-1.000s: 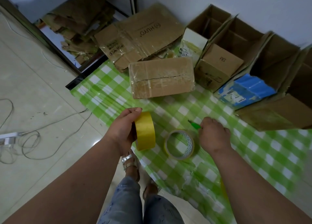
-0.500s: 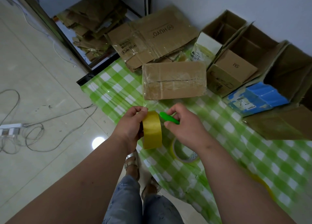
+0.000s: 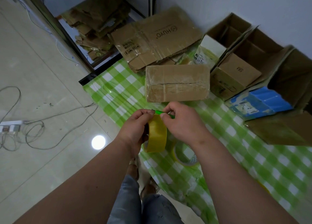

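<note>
Two hands busy just in front of the box (image 3: 177, 83): left hand (image 3: 135, 132) grips the tape (image 3: 156, 134), right hand (image 3: 184, 122) pinches the cutter (image 3: 159, 112) at its top edge.

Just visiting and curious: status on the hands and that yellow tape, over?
Left hand grips yellow tape roll, on edge. Right hand pinches green tool at roll's top. Second tape roll lies on checked cloth under right wrist, untouched.
</note>
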`<act>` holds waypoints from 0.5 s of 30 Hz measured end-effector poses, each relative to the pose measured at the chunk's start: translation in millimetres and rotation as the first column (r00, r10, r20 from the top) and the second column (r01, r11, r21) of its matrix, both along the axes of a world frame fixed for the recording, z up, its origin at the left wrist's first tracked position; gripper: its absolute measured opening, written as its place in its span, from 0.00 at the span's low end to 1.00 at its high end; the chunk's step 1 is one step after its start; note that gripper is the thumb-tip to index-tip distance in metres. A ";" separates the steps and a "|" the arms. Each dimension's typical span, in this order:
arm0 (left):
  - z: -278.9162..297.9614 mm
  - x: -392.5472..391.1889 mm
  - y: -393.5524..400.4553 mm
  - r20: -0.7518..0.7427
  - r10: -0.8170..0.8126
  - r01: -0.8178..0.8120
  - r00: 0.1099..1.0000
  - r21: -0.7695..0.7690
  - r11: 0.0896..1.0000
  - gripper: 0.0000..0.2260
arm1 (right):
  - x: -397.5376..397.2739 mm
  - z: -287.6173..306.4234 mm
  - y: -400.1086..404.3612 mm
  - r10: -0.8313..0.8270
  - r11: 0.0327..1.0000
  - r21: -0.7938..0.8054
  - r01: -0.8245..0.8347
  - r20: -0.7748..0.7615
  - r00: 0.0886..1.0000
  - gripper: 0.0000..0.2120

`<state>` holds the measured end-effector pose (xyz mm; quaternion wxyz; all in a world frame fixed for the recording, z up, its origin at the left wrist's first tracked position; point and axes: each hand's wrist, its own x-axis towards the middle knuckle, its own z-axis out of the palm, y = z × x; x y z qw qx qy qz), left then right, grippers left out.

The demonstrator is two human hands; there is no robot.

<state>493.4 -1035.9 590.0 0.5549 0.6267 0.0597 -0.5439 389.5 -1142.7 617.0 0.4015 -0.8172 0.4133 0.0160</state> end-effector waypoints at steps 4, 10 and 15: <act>-1.3 -0.4 -0.9 0.021 -0.008 0.008 1.000 0.007 1.000 0.04 | 5.3 2.1 -0.5 0.020 0.999 -0.027 -0.021 -0.027 0.999 0.05; -1.2 -0.8 -2.0 0.030 0.007 -0.007 1.000 0.010 1.000 0.06 | 12.7 4.0 0.3 0.078 0.991 -0.102 -0.084 -0.059 0.995 0.06; -1.0 -2.5 -3.0 0.035 0.032 -0.032 0.999 0.010 0.999 0.05 | 17.1 6.1 -0.1 0.096 0.982 -0.151 -0.111 -0.103 0.990 0.07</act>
